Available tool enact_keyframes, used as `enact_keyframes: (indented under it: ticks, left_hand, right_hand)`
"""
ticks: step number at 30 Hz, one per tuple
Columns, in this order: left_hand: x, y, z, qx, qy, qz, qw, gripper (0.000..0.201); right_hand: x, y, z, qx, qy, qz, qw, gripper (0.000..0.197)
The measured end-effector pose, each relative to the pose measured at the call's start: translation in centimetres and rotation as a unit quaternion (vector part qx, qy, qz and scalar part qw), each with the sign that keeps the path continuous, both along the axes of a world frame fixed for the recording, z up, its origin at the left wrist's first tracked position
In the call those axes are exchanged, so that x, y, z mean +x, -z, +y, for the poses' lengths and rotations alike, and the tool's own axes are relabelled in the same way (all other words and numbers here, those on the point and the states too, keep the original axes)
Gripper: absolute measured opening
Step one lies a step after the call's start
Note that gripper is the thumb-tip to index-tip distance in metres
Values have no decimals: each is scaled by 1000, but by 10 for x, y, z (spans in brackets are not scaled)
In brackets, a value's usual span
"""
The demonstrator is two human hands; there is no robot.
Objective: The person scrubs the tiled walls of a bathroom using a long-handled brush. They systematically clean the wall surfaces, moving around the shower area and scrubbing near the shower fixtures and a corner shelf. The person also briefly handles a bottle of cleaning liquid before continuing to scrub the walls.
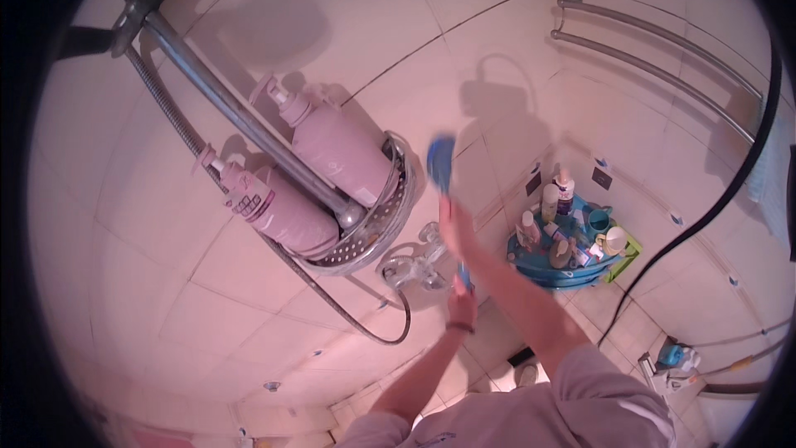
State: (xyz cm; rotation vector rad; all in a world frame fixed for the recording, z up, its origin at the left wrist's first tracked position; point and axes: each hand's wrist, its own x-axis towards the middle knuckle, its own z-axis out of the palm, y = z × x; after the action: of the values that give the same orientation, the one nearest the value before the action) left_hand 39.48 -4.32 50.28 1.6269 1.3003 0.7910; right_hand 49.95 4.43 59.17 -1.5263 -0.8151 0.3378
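Observation:
Both hands grip a blue long-handled brush (pixel 442 164), which stands nearly upright before the tiled wall. Its head points up and is slightly blurred. My right hand (pixel 457 228) is closed round the upper handle, just below the head. Lower down, my left hand (pixel 462 307) is wrapped round the handle's bottom end, with a dark band at its wrist. Behind the hands, a chrome shower mixer (pixel 414 270) sticks out from the wall. Whether the brush head touches the tiles I cannot tell.
A metal basket (pixel 365 245) on the shower rail (pixel 240 120) carries pink pump bottles (pixel 344 149). The shower hose (pixel 319 290) loops below. At right, a blue corner shelf (pixel 551 276) holds several toiletries. Towel bars (pixel 655 29) and a black cable (pixel 705 220) are further right.

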Motion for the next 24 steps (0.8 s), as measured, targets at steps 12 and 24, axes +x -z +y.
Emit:
enact_keyframes:
  ticks: [12,24]
  left_hand:
    - [132,-143,61,-58,66,-455,886,52]
    - [107,-47,-9,-87,-29,-435,896,43]
  right_hand:
    - [73,-212,17,143,-21,-170,975,36]
    - [42,-80,-11,76,-72,-151,983,40]
